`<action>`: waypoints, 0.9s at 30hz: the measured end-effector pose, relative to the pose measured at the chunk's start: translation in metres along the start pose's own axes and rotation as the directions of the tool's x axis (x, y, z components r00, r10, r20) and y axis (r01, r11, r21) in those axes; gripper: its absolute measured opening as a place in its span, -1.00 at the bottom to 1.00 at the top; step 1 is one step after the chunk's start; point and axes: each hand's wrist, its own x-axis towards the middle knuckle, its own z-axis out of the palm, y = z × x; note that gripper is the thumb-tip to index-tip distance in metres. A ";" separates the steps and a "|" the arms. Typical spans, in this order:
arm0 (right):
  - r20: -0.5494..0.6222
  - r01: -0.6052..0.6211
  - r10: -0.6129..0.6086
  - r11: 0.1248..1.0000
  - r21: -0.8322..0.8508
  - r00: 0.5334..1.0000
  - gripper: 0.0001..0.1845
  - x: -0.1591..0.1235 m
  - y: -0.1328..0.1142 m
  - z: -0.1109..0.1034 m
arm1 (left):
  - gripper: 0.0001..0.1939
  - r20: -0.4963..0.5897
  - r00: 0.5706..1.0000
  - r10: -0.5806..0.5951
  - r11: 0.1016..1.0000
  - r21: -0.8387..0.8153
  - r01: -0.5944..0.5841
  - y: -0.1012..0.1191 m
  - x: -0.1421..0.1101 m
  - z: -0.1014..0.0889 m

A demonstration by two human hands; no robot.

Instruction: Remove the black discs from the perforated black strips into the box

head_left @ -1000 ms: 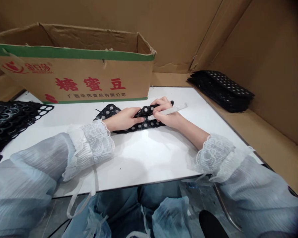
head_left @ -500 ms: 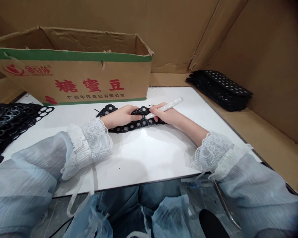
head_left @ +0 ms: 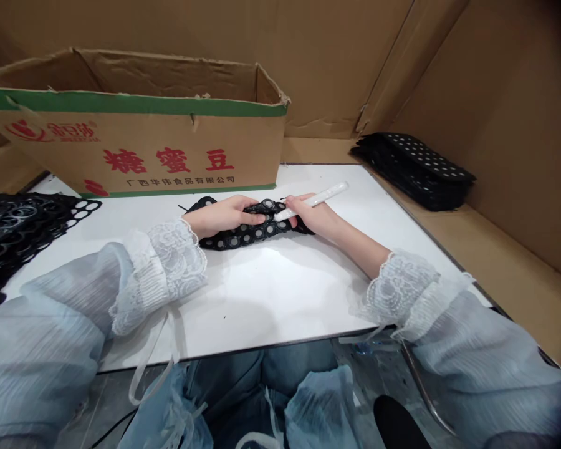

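A black piece [head_left: 234,240] with rows of pale round dots lies on the white table, partly covered by my hands. My left hand [head_left: 229,215] is closed on its upper part, thumb pressed on top and pointing right. In my right hand [head_left: 308,212] is a white pen-like tool [head_left: 330,194], held like a pencil. Its lower tip meets the black piece just right of my left thumb; the other end slants up to the right. What the tip does there is too small to make out.
An open cardboard box [head_left: 177,140] stands behind my hands on the white table [head_left: 271,293]. Black ring-patterned pieces [head_left: 23,231] are heaped at the left. A stack of black dotted pieces [head_left: 416,168] lies at the back right, beside a cardboard wall [head_left: 509,125].
My right hand and the white tool have shifted slightly right and up. My left hand has moved a little left, still gripping the black piece.
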 end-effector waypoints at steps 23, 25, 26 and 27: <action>-0.151 0.060 -0.189 0.793 -0.606 0.970 -0.67 0.015 -0.005 0.040 | -0.77 -0.478 0.876 -0.065 0.865 0.410 0.288 0.003 0.010 0.026; -0.153 0.069 -0.182 0.832 -0.550 0.971 -0.66 0.015 -0.006 0.038 | -0.76 -0.468 0.882 -0.057 0.882 0.390 0.264 0.002 0.008 0.024; -0.149 0.089 -0.183 0.869 -0.487 0.972 -0.64 0.015 -0.006 0.036 | -0.76 -0.444 0.894 -0.060 0.900 0.363 0.241 0.002 0.006 0.022; -0.135 0.107 -0.174 0.910 -0.401 0.975 -0.63 0.014 -0.005 0.033 | -0.76 -0.409 0.910 -0.072 0.922 0.320 0.217 0.003 0.004 0.020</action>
